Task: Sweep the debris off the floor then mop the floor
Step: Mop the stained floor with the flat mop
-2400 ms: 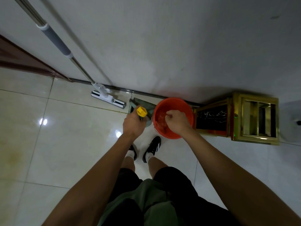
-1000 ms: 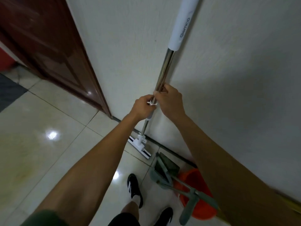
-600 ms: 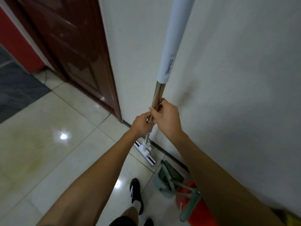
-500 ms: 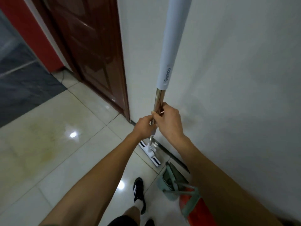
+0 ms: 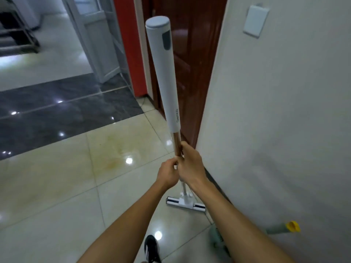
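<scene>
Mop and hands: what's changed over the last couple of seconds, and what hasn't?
Both hands let go of the yellow-tipped handle and the orange bucket. The left hand and right hand then took hold of the mop's metal pole below its white grip. The mop came off the wall to nearly upright. Its mop head stays on the floor tiles by the wall.

The mop (image 5: 163,76) has a matt white plastic grip above a shiny, copper-tinted metal pole. The floor tiles (image 5: 57,186) are glossy and mirror the lights. The far door (image 5: 191,73) looks like polished reddish-brown wood; the right wall (image 5: 284,111) is matt.
</scene>
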`<state>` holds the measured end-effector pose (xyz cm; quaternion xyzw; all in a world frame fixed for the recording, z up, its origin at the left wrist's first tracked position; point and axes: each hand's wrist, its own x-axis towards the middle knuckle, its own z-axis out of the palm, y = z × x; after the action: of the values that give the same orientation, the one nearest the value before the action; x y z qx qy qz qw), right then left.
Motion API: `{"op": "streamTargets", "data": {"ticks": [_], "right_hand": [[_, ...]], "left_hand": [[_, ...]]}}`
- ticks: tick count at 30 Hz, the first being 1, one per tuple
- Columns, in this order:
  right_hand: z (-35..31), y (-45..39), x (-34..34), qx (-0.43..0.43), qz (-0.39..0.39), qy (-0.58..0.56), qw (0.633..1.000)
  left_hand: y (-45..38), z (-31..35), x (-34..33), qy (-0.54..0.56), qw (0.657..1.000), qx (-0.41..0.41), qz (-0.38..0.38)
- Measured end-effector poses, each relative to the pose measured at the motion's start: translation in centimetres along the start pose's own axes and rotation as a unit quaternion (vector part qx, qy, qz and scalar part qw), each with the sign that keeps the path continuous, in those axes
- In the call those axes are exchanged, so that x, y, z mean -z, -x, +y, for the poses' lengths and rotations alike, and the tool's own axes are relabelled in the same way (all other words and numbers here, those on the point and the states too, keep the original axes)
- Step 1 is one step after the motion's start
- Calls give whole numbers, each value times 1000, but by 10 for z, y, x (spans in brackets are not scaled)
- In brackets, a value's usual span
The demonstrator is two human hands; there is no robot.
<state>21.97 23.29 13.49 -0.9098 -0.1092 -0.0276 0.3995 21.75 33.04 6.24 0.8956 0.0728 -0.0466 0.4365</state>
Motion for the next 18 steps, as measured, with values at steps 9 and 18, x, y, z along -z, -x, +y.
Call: {"op": "streamTargets", "data": {"ticks": [9,18], "right_hand": [[-112,35,-106,102,-121,-51,986],[-192,76,-215,116,-216,-65,967]], "left_hand": [[75,-104,115,-12,987,110,116],[136,-207,215,23,970,192,149]]}}
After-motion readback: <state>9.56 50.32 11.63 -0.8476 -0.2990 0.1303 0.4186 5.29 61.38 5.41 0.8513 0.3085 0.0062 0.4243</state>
